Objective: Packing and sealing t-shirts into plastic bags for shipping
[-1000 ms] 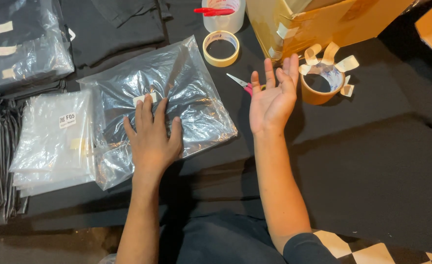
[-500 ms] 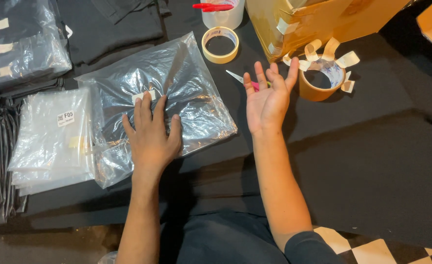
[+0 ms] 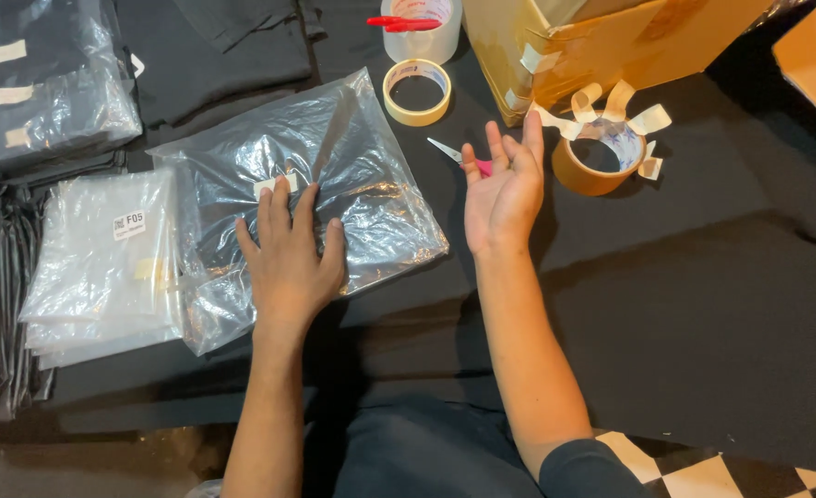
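Beside right hand point(image 3: 503, 196): scissors point(image 3: 458, 157) (tape roll point(image 3: 596, 159) near)

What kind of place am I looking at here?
Probably a small packing station for clothing orders: a dark garment sealed in a clear plastic bag under the left hand, tape rolls with pre-cut strips, and a cardboard box on a black-covered table.

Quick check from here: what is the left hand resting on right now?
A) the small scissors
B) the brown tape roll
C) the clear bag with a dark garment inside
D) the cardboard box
C: the left hand lies flat, fingers spread, on the clear bag with a dark garment inside.
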